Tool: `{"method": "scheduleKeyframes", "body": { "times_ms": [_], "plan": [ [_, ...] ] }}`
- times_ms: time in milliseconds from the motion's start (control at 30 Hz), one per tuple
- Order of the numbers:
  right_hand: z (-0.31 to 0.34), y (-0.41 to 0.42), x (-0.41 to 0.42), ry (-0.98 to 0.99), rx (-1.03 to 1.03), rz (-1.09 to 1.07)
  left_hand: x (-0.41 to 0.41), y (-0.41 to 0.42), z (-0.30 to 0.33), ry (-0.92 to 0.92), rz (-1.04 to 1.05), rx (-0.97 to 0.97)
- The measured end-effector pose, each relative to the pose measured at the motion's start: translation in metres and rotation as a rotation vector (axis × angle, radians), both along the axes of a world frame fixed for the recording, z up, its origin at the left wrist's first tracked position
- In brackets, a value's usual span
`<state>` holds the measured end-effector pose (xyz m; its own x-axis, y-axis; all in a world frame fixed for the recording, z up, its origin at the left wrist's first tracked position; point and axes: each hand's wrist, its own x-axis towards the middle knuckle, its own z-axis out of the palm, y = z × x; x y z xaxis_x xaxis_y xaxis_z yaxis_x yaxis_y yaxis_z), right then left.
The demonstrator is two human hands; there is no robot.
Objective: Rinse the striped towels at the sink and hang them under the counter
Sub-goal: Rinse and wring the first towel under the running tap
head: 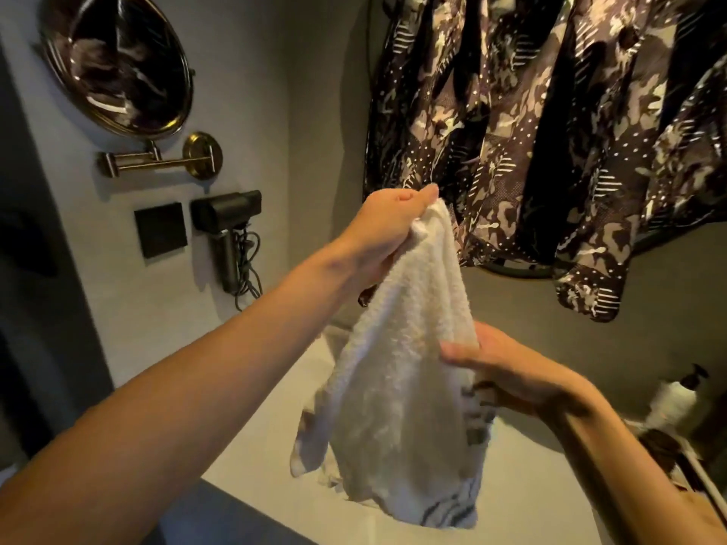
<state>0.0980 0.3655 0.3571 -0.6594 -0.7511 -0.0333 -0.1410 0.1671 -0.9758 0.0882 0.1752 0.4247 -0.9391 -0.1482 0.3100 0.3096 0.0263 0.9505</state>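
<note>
A white towel [397,387] with dark stripes near its lower edge hangs in the air in the middle of the head view. My left hand [387,226] pinches its top corner, raised high. Lower and to the right, my right hand [507,367] grips the towel's right side at mid height. The cloth drapes down between both hands over a pale sink counter [523,477].
A patterned dark garment [550,131] hangs at the upper right, just behind the towel. On the left wall are a round brass mirror [118,61], a black wall plate [160,229] and a hair dryer [228,230]. A pump bottle [676,395] stands at the right.
</note>
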Motion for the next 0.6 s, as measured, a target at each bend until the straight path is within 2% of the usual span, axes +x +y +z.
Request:
{"method": "scheduleKeyframes", "body": {
  "times_ms": [67,133,167,233,267,300,367,400,433,467,500,533,567,600],
  "plan": [
    [-0.024,-0.022,0.013,-0.119,-0.08,-0.128,-0.013,-0.006,-0.011,-0.125,-0.067,0.186],
    [-0.036,-0.036,0.019,-0.26,-0.293,-0.315,-0.014,-0.021,-0.053,-0.312,-0.1,0.39],
    [-0.037,-0.039,0.021,-0.376,-0.407,-0.367,-0.012,-0.032,-0.093,-0.411,-0.031,0.466],
    [-0.04,-0.038,0.024,-0.554,-0.475,-0.412,-0.001,-0.053,-0.204,-0.573,0.116,0.474],
    [-0.047,-0.038,0.024,-0.576,-0.46,-0.428,0.005,-0.056,-0.254,-0.656,0.087,0.398],
    [-0.053,-0.036,0.027,-0.594,-0.448,-0.432,0.017,-0.057,-0.288,-0.624,0.044,0.378],
    [-0.067,-0.033,0.027,-0.621,-0.417,-0.453,0.041,-0.052,-0.292,-0.441,0.034,0.514],
    [-0.071,-0.032,0.03,-0.613,-0.389,-0.467,0.053,-0.046,-0.274,-0.279,0.0,0.558],
    [-0.074,-0.03,0.032,-0.583,-0.35,-0.485,0.072,-0.037,-0.244,-0.188,-0.075,0.682],
    [-0.078,-0.027,0.033,-0.535,-0.317,-0.491,0.1,-0.023,-0.205,-0.075,-0.091,0.698],
    [-0.079,-0.022,0.035,-0.486,-0.288,-0.488,0.096,-0.022,-0.198,-0.007,0.009,0.517],
    [-0.08,-0.015,0.035,-0.441,-0.27,-0.477,0.095,-0.017,-0.205,-0.136,-0.096,0.616],
    [-0.08,-0.009,0.035,-0.4,-0.246,-0.459,0.097,-0.015,-0.202,-0.202,-0.131,0.616],
    [-0.079,-0.003,0.036,-0.366,-0.229,-0.425,0.097,-0.013,-0.203,-0.293,-0.098,0.523]
  ]
}}
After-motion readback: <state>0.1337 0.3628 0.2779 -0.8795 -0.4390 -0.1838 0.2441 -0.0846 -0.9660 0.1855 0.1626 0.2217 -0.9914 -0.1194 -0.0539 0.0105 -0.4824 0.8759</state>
